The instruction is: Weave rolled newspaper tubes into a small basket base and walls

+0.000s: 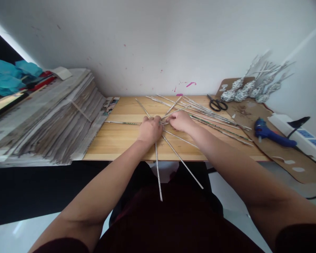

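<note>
Several thin rolled paper sticks lie crossed in a star on the wooden table, some hanging over its front edge. My left hand is closed over the crossing point of the sticks and presses them down. My right hand sits just to the right, fingers curled in a pinch on sticks at the same crossing. Both hands touch at the centre. A loose bundle of more sticks stretches to the right of my right hand.
A tall stack of newspapers fills the left. Scissors lie at the back right. A blue glue gun rests on a brown cardboard sheet beside a white power strip. Woven paper pieces lean at the wall.
</note>
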`<state>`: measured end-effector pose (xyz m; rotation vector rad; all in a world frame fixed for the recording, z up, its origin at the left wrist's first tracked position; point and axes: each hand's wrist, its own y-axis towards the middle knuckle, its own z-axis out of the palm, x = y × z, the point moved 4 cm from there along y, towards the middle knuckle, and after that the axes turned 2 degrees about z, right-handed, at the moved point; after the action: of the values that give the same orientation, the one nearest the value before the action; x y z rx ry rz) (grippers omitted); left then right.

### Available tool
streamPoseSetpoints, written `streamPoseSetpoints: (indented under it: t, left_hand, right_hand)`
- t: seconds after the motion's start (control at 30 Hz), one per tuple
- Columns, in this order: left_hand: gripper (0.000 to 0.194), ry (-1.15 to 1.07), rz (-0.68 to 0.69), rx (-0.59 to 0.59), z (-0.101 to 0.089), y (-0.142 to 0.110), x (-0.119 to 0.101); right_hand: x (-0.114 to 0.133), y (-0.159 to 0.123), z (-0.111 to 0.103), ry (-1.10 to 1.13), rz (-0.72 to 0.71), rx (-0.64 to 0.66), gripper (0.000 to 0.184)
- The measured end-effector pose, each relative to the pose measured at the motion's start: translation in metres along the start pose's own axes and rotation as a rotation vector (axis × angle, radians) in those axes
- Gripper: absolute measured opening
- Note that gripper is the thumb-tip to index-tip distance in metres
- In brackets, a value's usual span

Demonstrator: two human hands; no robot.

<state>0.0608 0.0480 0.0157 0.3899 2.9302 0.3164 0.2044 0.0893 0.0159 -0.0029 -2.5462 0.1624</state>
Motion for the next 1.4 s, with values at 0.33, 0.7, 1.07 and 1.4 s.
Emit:
streamPoseSetpoints:
  t: [0.33, 0.7, 1.07, 1.4]
  left_hand:
    - [0.031, 0.000, 0.045, -0.023, 0.003, 0.008, 0.004]
    - [0.028, -0.061, 0.079, -0.077, 0.012, 0.007, 0.010]
    - [0.029, -0.040, 0.085, -0.014, 0.011, 0.009, 0.008]
    - [0.031, -0.048, 0.123, 0.041, 0.009, 0.013, 0.008]
  right_hand:
    - [0.013, 0.012, 0.006, -0.218, -0.140, -0.108, 0.015]
    - [0.002, 0.021, 0.002, -0.173, -0.183, -0.072, 0.011]
    - [0.003, 0.006, -0.007, -0.190, -0.296, -0.184, 0.015]
    - [0.030, -0.165, 0.034, -0.349, -0.938, 0.400, 0.048]
